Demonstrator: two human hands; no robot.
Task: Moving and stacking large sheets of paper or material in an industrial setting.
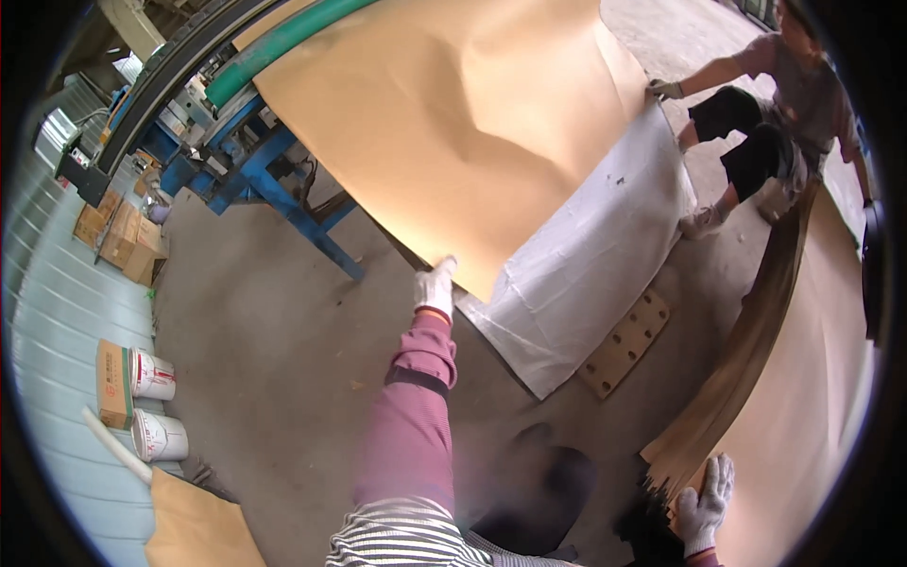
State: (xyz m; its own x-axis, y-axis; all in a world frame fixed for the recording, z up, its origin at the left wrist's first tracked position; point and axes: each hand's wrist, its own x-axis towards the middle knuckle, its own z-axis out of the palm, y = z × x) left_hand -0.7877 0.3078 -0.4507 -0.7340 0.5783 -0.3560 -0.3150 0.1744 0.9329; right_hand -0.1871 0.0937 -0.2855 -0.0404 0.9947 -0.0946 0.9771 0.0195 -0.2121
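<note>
My left hand [436, 286], in a pale work glove, pinches the near left edge of a large tan sheet [378, 132], which looks like paper or board. The sheet slopes up to a green roller and has a crease across its middle. Under its near end lies a silvery-grey sheet [590, 255]. My right hand [705, 507], gloved too, rests with fingers stretched out on the edge of a stack of brown sheets [789, 425] at the lower right. A co-worker [803, 104] squats at the far right, one gloved hand on the tan sheet's far edge.
A blue machine frame [274, 189] with the green roller [283, 47] stands at the upper left. Along the left wall are cardboard boxes [128, 241] and two white buckets [159, 435]. A board with holes [624, 345] lies on the floor beside the grey sheet.
</note>
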